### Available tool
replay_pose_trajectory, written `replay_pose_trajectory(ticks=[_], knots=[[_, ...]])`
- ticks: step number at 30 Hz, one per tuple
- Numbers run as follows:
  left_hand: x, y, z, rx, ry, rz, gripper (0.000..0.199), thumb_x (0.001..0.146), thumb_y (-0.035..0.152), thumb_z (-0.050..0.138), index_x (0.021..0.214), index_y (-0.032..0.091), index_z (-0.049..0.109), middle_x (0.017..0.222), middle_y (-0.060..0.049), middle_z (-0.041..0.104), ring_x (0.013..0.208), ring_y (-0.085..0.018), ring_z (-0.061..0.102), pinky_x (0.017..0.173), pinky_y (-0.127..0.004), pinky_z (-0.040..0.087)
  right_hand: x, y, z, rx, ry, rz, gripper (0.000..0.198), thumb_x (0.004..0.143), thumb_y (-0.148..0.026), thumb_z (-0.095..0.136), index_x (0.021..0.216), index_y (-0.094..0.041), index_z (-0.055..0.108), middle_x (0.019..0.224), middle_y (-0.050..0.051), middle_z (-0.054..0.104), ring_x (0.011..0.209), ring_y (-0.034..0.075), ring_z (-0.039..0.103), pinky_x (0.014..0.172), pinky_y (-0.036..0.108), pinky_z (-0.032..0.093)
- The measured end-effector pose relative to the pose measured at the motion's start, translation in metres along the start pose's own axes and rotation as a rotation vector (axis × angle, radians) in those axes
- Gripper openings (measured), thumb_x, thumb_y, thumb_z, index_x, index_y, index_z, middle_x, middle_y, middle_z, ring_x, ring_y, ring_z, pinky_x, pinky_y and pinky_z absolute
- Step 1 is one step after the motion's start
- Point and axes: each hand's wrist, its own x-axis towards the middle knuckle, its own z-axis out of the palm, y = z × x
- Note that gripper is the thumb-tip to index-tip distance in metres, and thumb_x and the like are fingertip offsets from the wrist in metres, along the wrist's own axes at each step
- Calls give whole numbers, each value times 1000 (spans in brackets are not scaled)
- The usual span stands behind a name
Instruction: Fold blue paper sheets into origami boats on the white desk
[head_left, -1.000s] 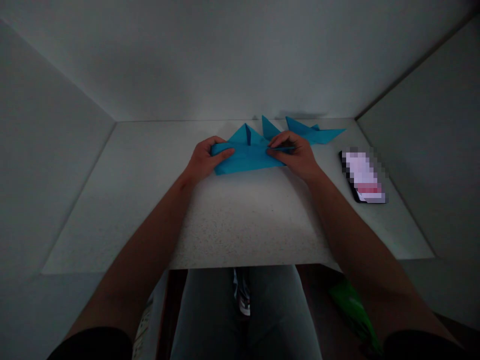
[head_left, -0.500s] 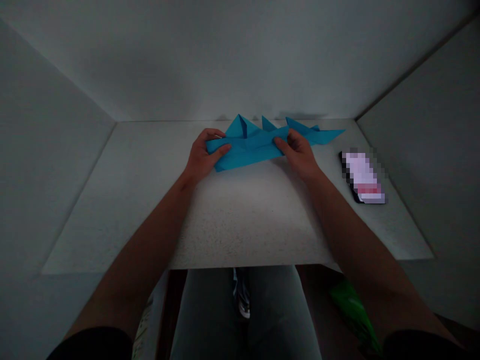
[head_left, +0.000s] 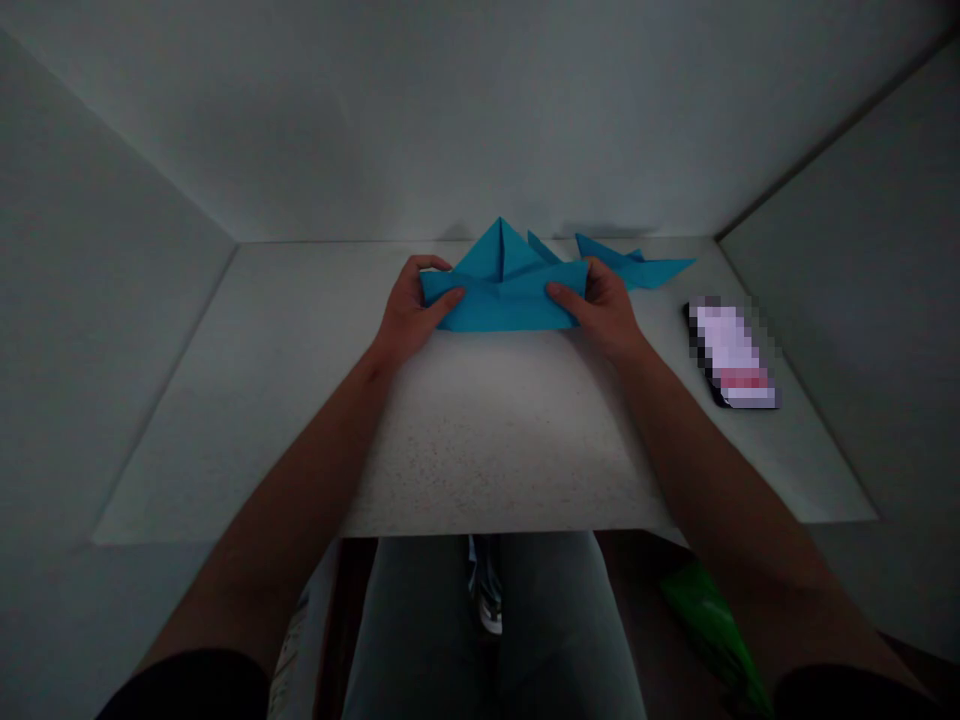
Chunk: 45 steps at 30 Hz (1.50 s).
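Observation:
A folded sheet of blue paper (head_left: 504,304) is held up between my two hands, with a creased triangular peak at its top middle and a wide band along the bottom. My left hand (head_left: 414,310) pinches its left end, thumb on the near face and fingers behind. At the right end, my right hand (head_left: 604,306) grips it the same way. Behind my right hand lies a folded blue paper boat (head_left: 660,272) with pointed ends. Another blue paper point (head_left: 541,247) shows behind the held piece; most of it is hidden.
A phone with a lit, blurred screen (head_left: 731,355) lies on the right of the white tabletop (head_left: 480,440). Pale walls close in the back and both sides. Below the front edge are my legs (head_left: 420,620) and a green bag (head_left: 709,610).
The held paper has turned from a slant to nearly level and faces me more squarely. Its peak now stands higher and farther right. Both hands keep their grip.

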Motion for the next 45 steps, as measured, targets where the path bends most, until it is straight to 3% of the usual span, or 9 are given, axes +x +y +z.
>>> replay_pose_trajectory(ticks=[4,10,13,16,21,29,34,42,45], knots=[[-1,0,0,22,-1,8,45,90,65,78,112,27,67,89,-1,68,78,-18,65,65,-29,52,-2,-6,0,-38,-13,-16,52,82,-75,88,108,-32,76,98,3,73,98,27,71,93,50,65],[-5,6,-1,5,-42,-19,41,84,62,85,97,25,73,77,1,67,70,-16,62,60,-29,52,-7,-15,3,-89,-297,-11,41,79,-69,92,102,-35,88,110,4,79,116,32,72,109,56,58],[-5,7,0,3,-55,-22,41,84,62,85,96,24,74,77,0,68,70,-17,63,61,-29,53,-7,-14,4,-97,-347,10,37,84,-68,89,104,-36,89,116,4,81,118,31,72,110,55,57],[-4,7,1,-12,-56,-30,43,84,65,82,95,24,75,75,0,66,68,-16,61,59,-28,50,-7,-10,4,-128,-281,9,36,87,-67,86,101,-34,87,114,4,81,119,30,72,105,49,60],[-3,3,1,6,-45,-32,44,87,69,77,95,25,73,72,1,61,67,-16,58,56,-28,45,-7,-3,2,-87,-189,75,42,91,-70,81,95,-29,80,92,2,77,94,26,74,82,41,64],[1,-3,2,-32,43,-14,47,90,72,73,98,26,65,82,-1,66,73,-16,61,61,-28,48,0,8,-2,-58,-22,9,62,85,-78,83,125,-33,71,110,4,74,103,29,72,86,44,65],[3,-6,3,-106,94,-65,45,95,68,75,114,31,57,70,5,56,59,-14,55,53,-26,44,-1,15,-1,2,-45,25,72,88,-82,78,142,-39,57,94,1,66,84,25,69,75,44,64],[7,-16,6,-211,128,30,43,91,58,85,95,26,56,71,5,56,56,-9,53,46,-20,39,3,18,-1,-83,86,-160,49,90,-76,81,102,-30,67,85,0,56,79,20,57,79,40,60],[6,-17,7,-215,99,34,43,84,50,93,99,25,61,74,5,60,60,-10,58,48,-19,44,5,18,-1,-119,127,-189,48,90,-75,81,101,-30,70,86,1,57,80,20,56,80,40,59]])
